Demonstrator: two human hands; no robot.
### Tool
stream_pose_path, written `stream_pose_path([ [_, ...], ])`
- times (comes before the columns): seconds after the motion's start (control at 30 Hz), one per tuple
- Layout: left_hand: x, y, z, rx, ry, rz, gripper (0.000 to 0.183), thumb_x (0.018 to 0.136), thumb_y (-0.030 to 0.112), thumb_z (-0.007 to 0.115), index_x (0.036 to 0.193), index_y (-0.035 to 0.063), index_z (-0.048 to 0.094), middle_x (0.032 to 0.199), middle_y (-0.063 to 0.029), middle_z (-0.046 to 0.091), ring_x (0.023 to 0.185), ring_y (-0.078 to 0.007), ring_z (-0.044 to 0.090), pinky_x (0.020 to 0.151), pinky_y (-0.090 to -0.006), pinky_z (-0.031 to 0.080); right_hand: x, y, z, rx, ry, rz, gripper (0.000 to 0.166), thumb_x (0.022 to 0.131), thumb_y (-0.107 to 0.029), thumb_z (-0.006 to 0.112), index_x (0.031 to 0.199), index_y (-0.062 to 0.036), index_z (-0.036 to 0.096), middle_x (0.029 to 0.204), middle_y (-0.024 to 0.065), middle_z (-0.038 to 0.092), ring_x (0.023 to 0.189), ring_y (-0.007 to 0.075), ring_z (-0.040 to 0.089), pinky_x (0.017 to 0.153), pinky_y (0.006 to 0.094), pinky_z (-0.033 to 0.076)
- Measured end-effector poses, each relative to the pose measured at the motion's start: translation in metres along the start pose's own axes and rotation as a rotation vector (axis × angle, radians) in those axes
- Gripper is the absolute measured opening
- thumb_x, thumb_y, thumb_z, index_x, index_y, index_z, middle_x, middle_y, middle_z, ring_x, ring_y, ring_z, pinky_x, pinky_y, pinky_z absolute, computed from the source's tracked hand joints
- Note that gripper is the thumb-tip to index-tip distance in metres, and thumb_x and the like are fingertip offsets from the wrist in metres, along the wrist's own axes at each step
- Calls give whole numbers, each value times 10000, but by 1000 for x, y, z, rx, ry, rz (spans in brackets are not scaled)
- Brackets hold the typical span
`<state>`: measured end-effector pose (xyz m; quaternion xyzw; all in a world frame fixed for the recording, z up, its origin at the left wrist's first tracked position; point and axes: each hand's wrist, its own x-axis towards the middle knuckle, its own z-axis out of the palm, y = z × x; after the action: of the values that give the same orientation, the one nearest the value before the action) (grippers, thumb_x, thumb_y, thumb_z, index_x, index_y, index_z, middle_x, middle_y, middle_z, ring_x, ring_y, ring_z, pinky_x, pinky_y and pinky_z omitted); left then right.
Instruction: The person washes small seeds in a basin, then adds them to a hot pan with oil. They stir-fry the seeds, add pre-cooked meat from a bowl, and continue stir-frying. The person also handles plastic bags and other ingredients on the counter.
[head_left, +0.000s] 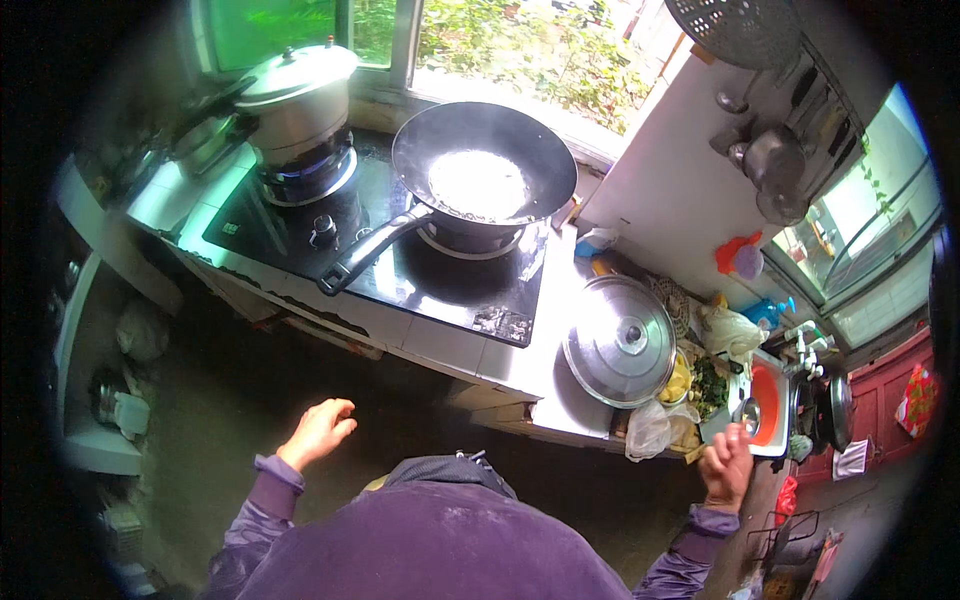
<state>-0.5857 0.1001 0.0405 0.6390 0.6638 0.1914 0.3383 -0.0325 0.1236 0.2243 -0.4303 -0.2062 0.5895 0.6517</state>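
My left hand (319, 431) hangs over the dark floor in front of the stove, its thumb apart from the fingers and nothing in it. To the right, my right hand (726, 466) is raised near the sink with its fingers curled. A small shiny metal vessel (748, 412) shows just beyond those fingers; whether the hand grips it is unclear. Ahead of me a black wok (487, 135) sits on the right burner, its handle (375, 244) pointing towards me. The wok's bottom is washed out by glare.
A pressure cooker (296, 112) stands over a lit flame on the black gas hob (457, 289). On the counter are a metal lid (619, 341), leafy greens (709, 386) and plastic bags (652, 431). An orange basin (766, 405) sits in the sink. Utensils hang from the right wall.
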Motion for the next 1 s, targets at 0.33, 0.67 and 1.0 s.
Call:
stream_pose_path([
  [0.33,-11,-7,1,68,-51,-46,279,789,155,625,1025,10,592,974,-145,629,893,-289,616,765,-362,489,35,186,-133,648,-54,677,400,960,-376,409,609,-192,358,498,-64,264,373,41,230,324,194,189],
  [0.67,30,12,-14,-25,-187,19,272,817,92,598,1069,-6,570,991,-157,637,912,-245,631,782,-328,499,75,173,37,818,-148,342,272,903,-152,444,1017,50,586,1067,192,608,1072,319,554,883,411,499],
  [1.0,58,-8,-29,-52,-184,97,264,824,93,589,1066,-9,570,960,-156,648,882,-236,637,765,-320,500,55,173,85,794,-162,240,347,907,-154,396,1142,69,520,1177,214,544,1198,344,444,1070,472,297],
])
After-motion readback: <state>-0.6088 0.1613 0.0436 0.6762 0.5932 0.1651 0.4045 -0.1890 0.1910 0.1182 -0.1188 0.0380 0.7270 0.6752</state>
